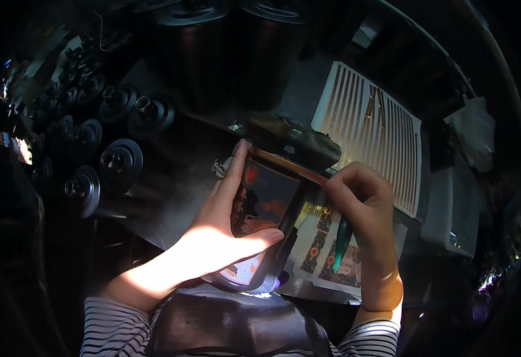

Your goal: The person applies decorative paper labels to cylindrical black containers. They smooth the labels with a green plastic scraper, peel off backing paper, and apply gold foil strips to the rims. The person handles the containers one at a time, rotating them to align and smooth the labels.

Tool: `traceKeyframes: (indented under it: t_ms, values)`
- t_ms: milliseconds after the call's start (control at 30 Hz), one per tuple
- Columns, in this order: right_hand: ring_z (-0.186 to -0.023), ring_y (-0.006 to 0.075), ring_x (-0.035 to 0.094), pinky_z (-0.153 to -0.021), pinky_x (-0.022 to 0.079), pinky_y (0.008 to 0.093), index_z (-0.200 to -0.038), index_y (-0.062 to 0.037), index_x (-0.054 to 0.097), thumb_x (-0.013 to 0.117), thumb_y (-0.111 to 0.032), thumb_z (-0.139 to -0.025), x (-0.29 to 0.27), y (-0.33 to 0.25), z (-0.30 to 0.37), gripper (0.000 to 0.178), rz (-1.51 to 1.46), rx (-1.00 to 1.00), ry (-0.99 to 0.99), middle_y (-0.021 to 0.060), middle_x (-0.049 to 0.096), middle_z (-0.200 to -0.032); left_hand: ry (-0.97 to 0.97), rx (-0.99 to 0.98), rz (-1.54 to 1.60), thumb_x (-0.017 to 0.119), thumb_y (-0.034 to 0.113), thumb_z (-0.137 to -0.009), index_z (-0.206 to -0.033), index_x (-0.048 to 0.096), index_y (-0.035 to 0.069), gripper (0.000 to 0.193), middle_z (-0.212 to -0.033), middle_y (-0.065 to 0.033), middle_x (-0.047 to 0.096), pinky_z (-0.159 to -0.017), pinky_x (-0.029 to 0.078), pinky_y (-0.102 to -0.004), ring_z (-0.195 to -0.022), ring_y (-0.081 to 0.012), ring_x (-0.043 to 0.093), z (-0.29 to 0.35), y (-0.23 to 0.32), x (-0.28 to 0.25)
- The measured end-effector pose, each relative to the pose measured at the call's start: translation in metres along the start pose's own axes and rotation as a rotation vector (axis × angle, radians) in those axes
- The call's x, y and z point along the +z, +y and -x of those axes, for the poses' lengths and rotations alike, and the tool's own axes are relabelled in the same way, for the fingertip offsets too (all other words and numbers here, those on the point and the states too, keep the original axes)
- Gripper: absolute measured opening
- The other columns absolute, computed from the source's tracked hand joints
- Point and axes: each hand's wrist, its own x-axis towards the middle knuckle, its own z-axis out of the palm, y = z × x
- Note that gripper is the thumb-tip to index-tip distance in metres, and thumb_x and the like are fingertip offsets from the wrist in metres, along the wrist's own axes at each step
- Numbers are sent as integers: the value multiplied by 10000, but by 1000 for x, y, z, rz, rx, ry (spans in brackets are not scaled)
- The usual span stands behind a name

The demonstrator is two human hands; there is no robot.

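Note:
A dark canister [275, 199] with a picture label on its side leans tilted in front of my lap. My left hand [228, 217] is wrapped round it, the thumb across the label and the fingers along the far left side. Along the canister's upper edge runs a thin copper-coloured strip [287, 164]. Its right end is pinched between the thumb and fingertips of my right hand [364, 196]. A green pointed tool [342, 244] hangs down from under that same hand; its upper end is hidden.
Right of centre lies a white sheet with rows of copper strips [403, 128]. Printed label sheets [347, 262] lie under my right hand. A dark lumpy block [293, 140] sits behind the canister. Knobbed dark lids [124, 163] crowd the left; a pale bin [451, 214] stands far right.

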Motion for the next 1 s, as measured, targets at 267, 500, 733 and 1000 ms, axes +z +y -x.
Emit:
traceKeyframes:
  t_ms: [267,500,733,1000]
  values:
    - [-630,16,488,-567,360,157,-822,-18,624,683,-142,-832,-16,12,7,138,-60,78,48,-36,561,-692,-81,323,-862,611,199,-776,-1368,433,239,619,-1166,-157,588,-986,73,-731,-1344,-389,260,-6,36,8]
    - [-622,17,477,-567,358,161,-829,-16,632,676,-137,-835,-13,8,4,129,-78,66,53,-38,563,-692,-187,402,-862,651,135,-751,-1330,481,186,606,-1050,-165,622,-1019,150,-680,-1344,-377,264,-17,46,4]
    - [-641,22,517,-588,386,159,-809,-23,634,695,-125,-810,-2,-1,-5,119,8,0,20,-27,592,-701,82,-32,190,765,244,-728,-1464,156,128,962,-1291,-298,368,-983,414,-431,-1253,-420,378,-4,-2,7]
    - [-617,17,480,-552,360,163,-855,-1,641,674,-150,-835,-14,12,3,154,-24,51,60,-40,552,-674,-27,334,-868,648,161,-734,-1368,434,178,669,-1267,-203,522,-1039,160,-649,-1323,-363,315,-4,29,3]
